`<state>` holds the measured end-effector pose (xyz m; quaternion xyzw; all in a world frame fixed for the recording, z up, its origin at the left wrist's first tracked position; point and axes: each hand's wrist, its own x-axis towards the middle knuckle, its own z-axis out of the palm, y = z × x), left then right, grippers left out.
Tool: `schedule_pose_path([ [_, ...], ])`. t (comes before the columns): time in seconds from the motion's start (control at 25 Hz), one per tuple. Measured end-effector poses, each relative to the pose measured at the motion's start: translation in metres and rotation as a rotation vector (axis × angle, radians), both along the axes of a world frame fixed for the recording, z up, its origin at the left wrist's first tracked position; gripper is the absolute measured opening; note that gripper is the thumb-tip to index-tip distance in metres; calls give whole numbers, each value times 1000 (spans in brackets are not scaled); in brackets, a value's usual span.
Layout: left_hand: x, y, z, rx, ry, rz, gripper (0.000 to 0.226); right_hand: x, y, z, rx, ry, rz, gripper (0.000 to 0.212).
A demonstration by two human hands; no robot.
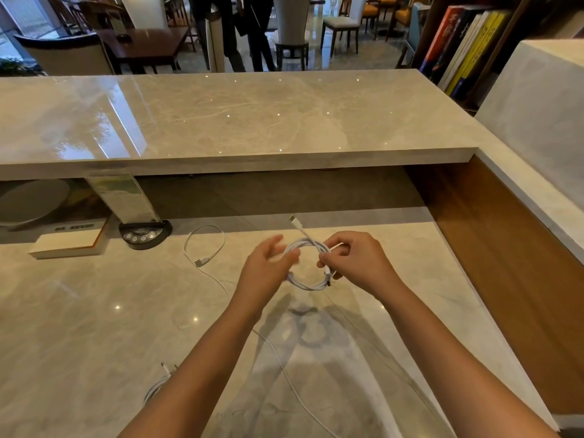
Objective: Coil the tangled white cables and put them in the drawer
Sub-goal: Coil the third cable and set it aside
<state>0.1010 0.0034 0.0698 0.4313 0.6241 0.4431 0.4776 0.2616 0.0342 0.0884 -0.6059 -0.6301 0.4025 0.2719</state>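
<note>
A white cable coil (308, 284) of several small loops hangs above the marble desk between both hands. My right hand (354, 259) pinches the coil's right side, and one connector end (292, 219) sticks up beyond it. My left hand (268, 267) is blurred at the coil's left side, fingers curled around the loops. A second white cable (205, 245) lies loose on the desk to the left, its USB plug near the middle, trailing toward me under my left arm. Another white cable bundle (158, 385) lies near my left forearm. No drawer is in view.
A black round base with buttons (145, 233) holds a clear sign stand at the back left, beside a thick white book (69, 243). A raised marble counter (237, 121) runs across the back. A wooden panel (505, 254) borders the desk on the right.
</note>
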Motion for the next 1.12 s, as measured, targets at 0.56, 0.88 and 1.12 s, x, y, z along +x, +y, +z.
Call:
schedule_pose_path([
  [0.56,-5,0,-4,-6,-188,-144,35,15,8,-4,-225,126,64,10],
  [0.88,-5,1,-33,75,92,-107,37,9,3,-23,-357,281,-82,7],
  [1.12,-18,-7,-44,594,669,-285,33,7,-1,-28,-206,190,-125,3],
])
